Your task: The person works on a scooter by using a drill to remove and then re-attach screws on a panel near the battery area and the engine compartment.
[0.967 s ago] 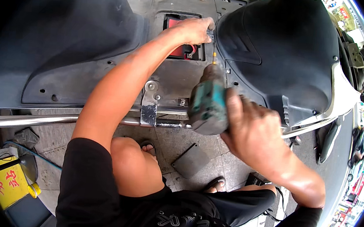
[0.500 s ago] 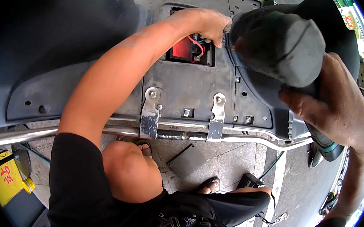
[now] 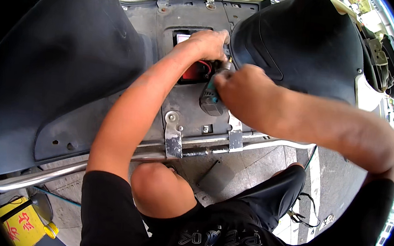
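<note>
My left hand [image 3: 208, 44] is at the upper right edge of a battery recess in the grey plastic floorboard [image 3: 193, 106]. Its fingers are bent together, and what they pinch is too hidden to name. Closed around a teal and dark power drill [image 3: 210, 101] is my right hand [image 3: 244, 89]; the drill's nose and yellow bit [image 3: 230, 61] point up by my left fingertips, and I cannot tell whether they touch a fastener. Inside the recess, a red and black battery [image 3: 191, 73] with a red wire [image 3: 205, 64] shows partly beneath my hands.
Black moulded panels [image 3: 63, 41] flank the floorboard. A chrome tube [image 3: 37, 179] with metal brackets [image 3: 174, 135] runs along the near edge. A grey cover [image 3: 215, 176] lies on the tiles, a cable [image 3: 314, 199] at right, a yellow object [image 3: 22, 220] at lower left.
My right hand and drill swung out to the right, then came back left to the recess beside my left fingers. My left hand shifted slightly down and left since the middle frame.
</note>
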Demonstrator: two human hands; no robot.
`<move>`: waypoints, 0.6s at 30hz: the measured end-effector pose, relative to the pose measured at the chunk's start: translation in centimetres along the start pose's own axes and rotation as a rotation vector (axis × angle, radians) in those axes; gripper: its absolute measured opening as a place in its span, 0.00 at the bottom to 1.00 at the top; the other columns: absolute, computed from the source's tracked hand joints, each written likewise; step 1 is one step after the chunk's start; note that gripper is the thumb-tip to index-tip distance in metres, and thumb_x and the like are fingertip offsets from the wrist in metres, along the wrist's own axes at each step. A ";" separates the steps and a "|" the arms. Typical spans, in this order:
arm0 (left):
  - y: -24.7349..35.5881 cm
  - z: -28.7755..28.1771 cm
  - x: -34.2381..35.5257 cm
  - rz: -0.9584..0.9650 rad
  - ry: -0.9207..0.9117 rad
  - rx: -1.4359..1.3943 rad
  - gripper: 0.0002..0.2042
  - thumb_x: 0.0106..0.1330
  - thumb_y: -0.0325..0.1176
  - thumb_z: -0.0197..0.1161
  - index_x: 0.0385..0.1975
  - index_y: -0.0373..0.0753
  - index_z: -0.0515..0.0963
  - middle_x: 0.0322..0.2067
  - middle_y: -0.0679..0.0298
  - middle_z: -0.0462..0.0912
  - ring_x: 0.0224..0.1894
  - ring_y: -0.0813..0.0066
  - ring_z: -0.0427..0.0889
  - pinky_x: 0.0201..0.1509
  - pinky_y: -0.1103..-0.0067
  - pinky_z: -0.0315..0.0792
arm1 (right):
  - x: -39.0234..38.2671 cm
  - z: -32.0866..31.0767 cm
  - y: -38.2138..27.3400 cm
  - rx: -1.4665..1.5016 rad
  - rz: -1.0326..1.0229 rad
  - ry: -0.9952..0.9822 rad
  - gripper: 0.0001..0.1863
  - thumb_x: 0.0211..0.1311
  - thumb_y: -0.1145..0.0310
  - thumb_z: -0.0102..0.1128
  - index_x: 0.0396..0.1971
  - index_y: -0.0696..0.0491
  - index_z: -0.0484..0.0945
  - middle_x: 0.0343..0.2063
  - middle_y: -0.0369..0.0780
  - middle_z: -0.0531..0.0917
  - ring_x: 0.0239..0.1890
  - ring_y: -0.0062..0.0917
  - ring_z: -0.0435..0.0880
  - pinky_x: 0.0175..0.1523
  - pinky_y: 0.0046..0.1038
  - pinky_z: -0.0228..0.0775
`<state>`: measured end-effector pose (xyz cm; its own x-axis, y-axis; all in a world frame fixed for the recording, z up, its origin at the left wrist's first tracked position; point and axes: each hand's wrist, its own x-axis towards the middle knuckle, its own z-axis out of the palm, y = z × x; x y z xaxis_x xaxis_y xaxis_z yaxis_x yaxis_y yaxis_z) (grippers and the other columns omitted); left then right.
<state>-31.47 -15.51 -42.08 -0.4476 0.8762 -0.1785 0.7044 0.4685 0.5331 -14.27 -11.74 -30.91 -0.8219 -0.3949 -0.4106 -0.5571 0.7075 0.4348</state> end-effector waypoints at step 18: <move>1.0 3.8 -2.6 -0.078 0.445 0.076 0.14 0.59 0.43 0.65 0.39 0.43 0.79 0.37 0.51 0.84 0.43 0.54 0.82 0.47 0.62 0.74 | -3.2 7.4 -7.0 0.807 0.754 0.429 0.48 0.42 0.64 0.72 0.66 0.51 0.58 0.40 0.49 0.79 0.36 0.45 0.83 0.41 0.42 0.78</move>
<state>-27.51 -16.89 -44.18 -0.6826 0.7117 0.1657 0.6900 0.5530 0.4671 -6.85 -11.10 -38.55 -0.9691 0.2248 0.1017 0.1949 0.9502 -0.2430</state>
